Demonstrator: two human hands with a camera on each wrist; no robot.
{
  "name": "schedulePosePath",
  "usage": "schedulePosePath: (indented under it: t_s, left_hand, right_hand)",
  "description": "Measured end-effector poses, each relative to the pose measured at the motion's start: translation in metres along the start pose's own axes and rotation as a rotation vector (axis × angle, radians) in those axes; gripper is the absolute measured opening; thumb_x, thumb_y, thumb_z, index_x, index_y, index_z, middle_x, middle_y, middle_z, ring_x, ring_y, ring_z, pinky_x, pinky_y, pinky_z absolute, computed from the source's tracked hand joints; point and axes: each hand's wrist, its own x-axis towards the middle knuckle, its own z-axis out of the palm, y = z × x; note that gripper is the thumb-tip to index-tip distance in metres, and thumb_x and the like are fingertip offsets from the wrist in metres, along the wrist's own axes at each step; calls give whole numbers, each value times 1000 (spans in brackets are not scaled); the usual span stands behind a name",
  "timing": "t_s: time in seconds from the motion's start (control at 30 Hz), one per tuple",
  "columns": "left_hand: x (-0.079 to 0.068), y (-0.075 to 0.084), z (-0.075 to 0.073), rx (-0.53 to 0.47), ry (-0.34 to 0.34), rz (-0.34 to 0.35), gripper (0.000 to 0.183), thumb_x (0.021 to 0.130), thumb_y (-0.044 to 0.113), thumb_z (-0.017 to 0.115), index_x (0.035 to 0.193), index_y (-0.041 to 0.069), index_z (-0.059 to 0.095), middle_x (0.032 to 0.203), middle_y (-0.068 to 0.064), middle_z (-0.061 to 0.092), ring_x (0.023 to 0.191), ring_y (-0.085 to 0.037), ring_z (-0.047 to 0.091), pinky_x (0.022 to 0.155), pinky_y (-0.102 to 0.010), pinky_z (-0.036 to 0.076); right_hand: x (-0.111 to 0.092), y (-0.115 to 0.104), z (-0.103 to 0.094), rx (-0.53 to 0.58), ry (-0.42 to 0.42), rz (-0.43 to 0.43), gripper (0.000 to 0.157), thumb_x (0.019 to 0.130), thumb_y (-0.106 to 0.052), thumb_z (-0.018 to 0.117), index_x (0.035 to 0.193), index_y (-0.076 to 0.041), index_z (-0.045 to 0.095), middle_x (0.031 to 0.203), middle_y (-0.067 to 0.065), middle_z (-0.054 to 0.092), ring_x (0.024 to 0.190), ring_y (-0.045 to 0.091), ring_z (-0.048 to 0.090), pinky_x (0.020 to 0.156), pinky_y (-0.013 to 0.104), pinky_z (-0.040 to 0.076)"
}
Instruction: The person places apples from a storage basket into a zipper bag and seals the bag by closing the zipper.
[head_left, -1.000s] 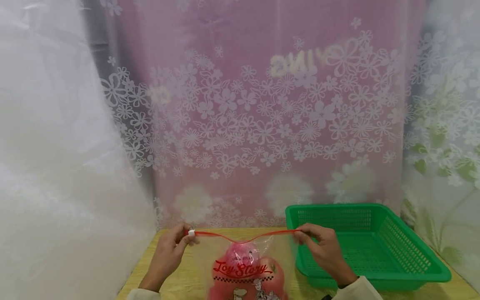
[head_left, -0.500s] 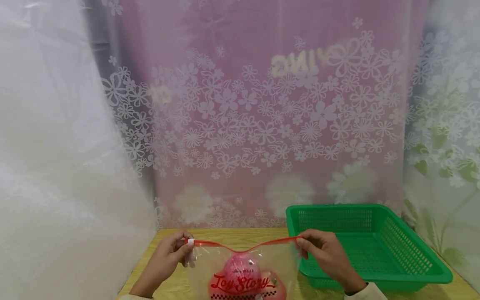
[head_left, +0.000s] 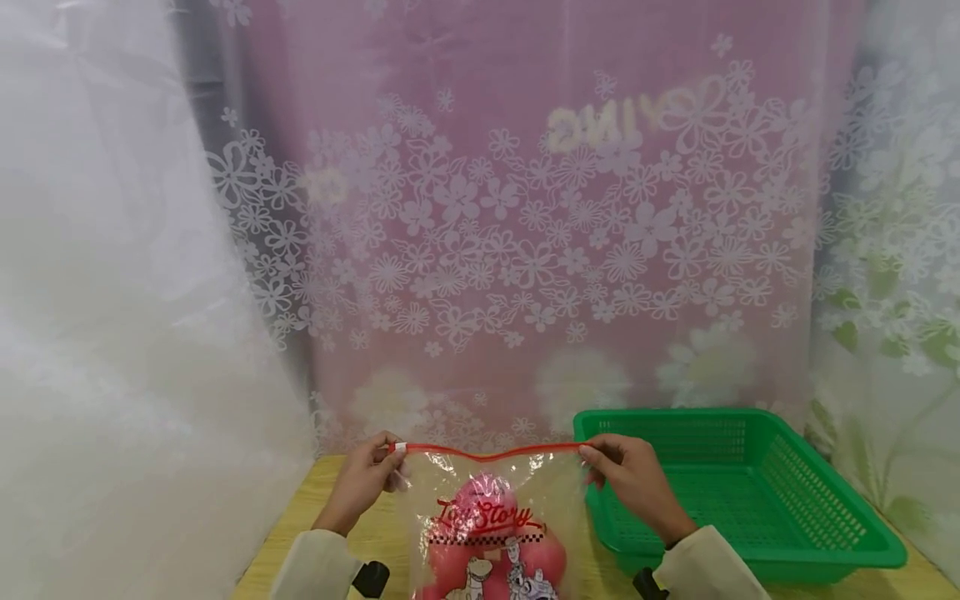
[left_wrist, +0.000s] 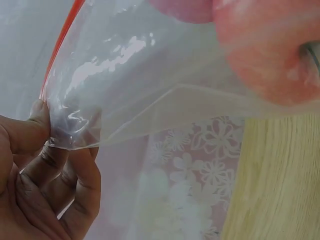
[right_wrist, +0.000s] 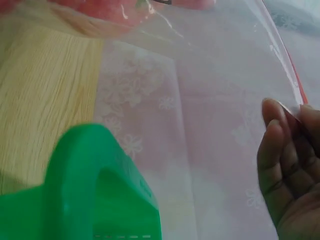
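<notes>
A clear zip bag (head_left: 555, 483) with a red top strip and red "Toy Story" print hangs upright between both hands. Inside it are several red apples (head_left: 543, 558) and a pinkish round fruit (head_left: 483, 498) on top, its kind unclear through the plastic. My left hand (head_left: 363, 479) pinches the top left corner, by the white slider (head_left: 401, 447) on the strip. At the top right corner my right hand (head_left: 633, 475) pinches the strip's other end. In the left wrist view, thumb and fingers grip the bag's edge. The bag's bottom lies below the head view.
A green plastic basket (head_left: 727, 500) with slotted walls stands on the wooden table (head_left: 296, 533) at the right, partly behind the right hand. A pinkish floral curtain (head_left: 480, 250) hangs behind the table, with pale sheeting (head_left: 135, 333) at the left.
The bag first dropped a little, then rose with both hands, so more of its printed front shows. The hands have come slightly closer together, and the top strip sags less.
</notes>
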Motion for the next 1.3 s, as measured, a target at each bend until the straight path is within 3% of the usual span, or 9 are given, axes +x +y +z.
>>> schedulePosePath:
  t_s: [0.2,0.47,0.73,0.93,1.0,1.13,1.3]
  left_hand:
    - [16,-20,6,0,3,-10,19,93,19,52,99,2,56,77,-11,62,65,-23,63,61,-34,53]
    - [34,-39,17,28,55,-24,16,93,19,51,100,5,56,80,-11,65,66,-24,63,60,-36,52]
    - [45,-60,30,139,76,-21,16,94,16,50,100,4,56,84,-14,65,69,-24,62,60,-36,52]
    - [49,-77,40,203,82,-28,13,93,14,51,96,2,56,80,-11,66,70,-21,63,64,-36,54]
    - [51,-80,42,212,95,-23,13,92,12,52,95,1,56,79,-11,66,70,-22,63,63,-36,55]
    - [56,-86,47,227,126,-31,11,92,11,52,92,1,56,78,-10,66,69,-22,63,62,-34,54]
    - [57,-89,51,269,142,-40,9,91,9,53,90,1,56,76,-9,65,70,-23,63,58,-31,53]
  right_hand:
    - [19,12,1,-149,-24,59,16,87,-23,61,91,-9,67,76,10,63,59,24,60,53,35,52]
    - [47,23,3,-414,-70,69,8,85,-17,63,85,-13,70,80,-1,64,62,15,56,56,28,46]
    - [72,34,13,-642,-135,113,5,80,-16,69,79,-12,71,78,-1,65,65,11,56,59,33,51]
    - [83,39,25,-840,-210,64,14,77,-14,70,64,-12,70,60,-2,61,54,11,47,52,31,48]
    - [86,40,28,-935,-227,29,20,78,-13,68,58,-13,67,55,-1,57,54,14,46,57,36,48]
    - [93,42,34,-1091,-231,17,23,80,-17,67,58,-17,62,61,-1,54,67,22,49,76,47,45]
    - [97,44,41,-1174,-263,69,13,84,-18,63,73,-13,62,73,7,56,80,30,51,87,52,39]
